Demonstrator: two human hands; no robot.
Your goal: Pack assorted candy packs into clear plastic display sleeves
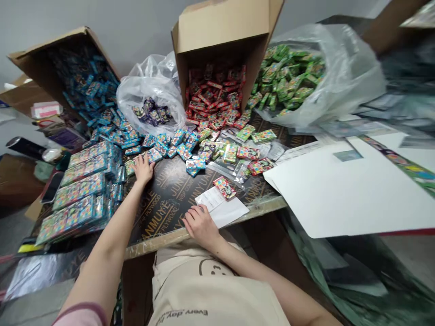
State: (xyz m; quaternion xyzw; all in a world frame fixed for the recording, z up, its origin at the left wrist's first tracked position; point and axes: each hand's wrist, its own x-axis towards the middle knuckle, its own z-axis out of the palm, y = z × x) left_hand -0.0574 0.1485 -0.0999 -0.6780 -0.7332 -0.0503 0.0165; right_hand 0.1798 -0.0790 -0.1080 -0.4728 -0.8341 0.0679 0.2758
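Note:
My left hand [143,169] reaches to the back left of the tabletop, fingers spread and tips touching small boxes. A green box [129,167] lies just left of its fingers, and a blue box [153,155] sits at their upper right. My right hand [203,226] rests at the table's front edge, fingers stretched out and lying flat. Close beside it are a white sheet [231,213] and a printed white slip [210,198]. A red box [224,187] lies partly over the slip. Whatever is under both palms is hidden.
Behind stand a carton of blue boxes [91,88], a bag of purple boxes [152,111], a carton of red boxes [217,97] and a bag of green boxes [292,72]. Wrapped bundles [79,190] are stacked left. White sheets [353,185] overhang the right edge.

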